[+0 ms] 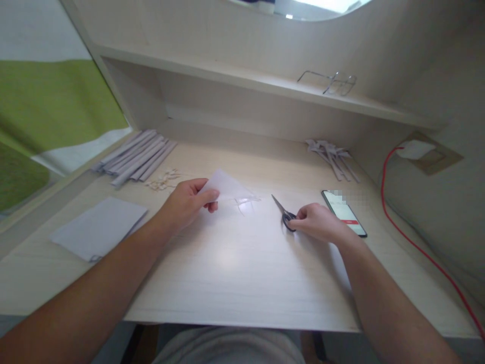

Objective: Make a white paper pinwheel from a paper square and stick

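My left hand [193,197] pinches a folded piece of white paper [225,188] between thumb and fingers, just above the desk. The paper tapers to a point on the right, and thin scraps [244,201] lie by its lower edge. At the right, the fingers of my right hand [314,220] are closed on the black handle of a pair of scissors [286,215]. The scissors' blades look together and point up and left, apart from the paper. A lit phone [350,222] lies just beyond my right hand.
Rolled paper tubes [138,156] lie at the back left, with small pale pieces [164,179] before them. A paper stack [98,227] sits left. Paper pinwheel-like shapes on sticks [331,156] rest back right. Glasses [337,83] lie on the shelf [246,78]. A red cable [413,247] runs down the right.
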`<state>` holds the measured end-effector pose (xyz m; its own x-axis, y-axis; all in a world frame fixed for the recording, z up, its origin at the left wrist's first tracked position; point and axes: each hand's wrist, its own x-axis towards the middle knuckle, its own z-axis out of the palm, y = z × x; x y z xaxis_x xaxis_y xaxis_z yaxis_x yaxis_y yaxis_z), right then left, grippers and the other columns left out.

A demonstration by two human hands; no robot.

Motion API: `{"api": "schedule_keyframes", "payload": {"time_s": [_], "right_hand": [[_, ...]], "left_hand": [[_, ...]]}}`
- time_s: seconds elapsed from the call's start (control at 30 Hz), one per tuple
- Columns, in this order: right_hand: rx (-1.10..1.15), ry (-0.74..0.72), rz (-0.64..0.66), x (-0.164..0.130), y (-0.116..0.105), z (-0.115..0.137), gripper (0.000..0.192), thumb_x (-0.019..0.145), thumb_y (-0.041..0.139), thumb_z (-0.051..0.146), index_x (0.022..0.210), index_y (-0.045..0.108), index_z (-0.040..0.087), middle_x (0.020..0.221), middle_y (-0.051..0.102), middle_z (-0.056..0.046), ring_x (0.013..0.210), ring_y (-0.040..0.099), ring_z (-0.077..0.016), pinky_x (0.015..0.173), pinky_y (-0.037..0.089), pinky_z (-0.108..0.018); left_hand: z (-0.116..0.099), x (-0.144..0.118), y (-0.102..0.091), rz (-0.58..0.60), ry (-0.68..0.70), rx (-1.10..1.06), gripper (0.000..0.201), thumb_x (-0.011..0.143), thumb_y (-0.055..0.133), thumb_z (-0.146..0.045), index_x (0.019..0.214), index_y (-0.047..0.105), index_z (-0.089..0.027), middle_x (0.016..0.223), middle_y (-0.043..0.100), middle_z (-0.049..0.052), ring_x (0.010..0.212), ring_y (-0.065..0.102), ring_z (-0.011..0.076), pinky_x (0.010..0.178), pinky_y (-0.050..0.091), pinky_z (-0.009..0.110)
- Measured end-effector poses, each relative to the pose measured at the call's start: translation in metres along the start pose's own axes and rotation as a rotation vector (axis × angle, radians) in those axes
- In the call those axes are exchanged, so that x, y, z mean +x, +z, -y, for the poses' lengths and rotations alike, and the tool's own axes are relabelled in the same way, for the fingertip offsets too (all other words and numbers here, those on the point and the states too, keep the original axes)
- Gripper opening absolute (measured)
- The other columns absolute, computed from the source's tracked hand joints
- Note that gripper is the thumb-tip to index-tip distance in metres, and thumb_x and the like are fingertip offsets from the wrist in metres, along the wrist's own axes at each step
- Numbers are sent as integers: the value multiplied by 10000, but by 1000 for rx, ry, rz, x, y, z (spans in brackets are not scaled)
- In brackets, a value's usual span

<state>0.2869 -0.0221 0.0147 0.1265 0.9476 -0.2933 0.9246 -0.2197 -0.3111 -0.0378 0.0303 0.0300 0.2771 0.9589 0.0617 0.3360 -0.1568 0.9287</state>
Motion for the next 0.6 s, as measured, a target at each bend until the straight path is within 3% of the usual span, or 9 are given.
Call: {"api": "schedule_keyframes", "payload": {"time_s": [0.2,0.33,0.47,0.6], "right_hand": [[211,-81,-8,8,-6,-9,309,763,624,374,523,571,186,487,442,24,463,393,-120,468,224,-285],[405,-162,-100,8,-9,-6,327,838,601,484,732,644,177,630,540,11,562,458,-128,533,338,-267],[690,-234,-270,4,-3,1,333,767,771,496,819,702,175,739,631,-18,670,553,-158,625,423,-282],[706,-297,-226,-6,0,9,369,711,851,433,980,765,194,931,720,-67,785,631,-205,695,486,-320]], "left_hand": [[1,0,-1,-14,4,-118,224,707,666,-321,526,626,-195,548,628,3,566,542,167,620,429,293],[5,1,0,55,-17,-245,203,708,680,-304,546,650,-186,563,625,12,578,536,160,620,423,289],[8,2,0,103,-34,-308,188,710,687,-297,560,666,-186,589,637,27,587,547,168,620,428,299],[11,2,-1,129,-8,-293,217,746,687,-323,571,668,-195,608,640,25,609,555,174,649,429,304]]}}
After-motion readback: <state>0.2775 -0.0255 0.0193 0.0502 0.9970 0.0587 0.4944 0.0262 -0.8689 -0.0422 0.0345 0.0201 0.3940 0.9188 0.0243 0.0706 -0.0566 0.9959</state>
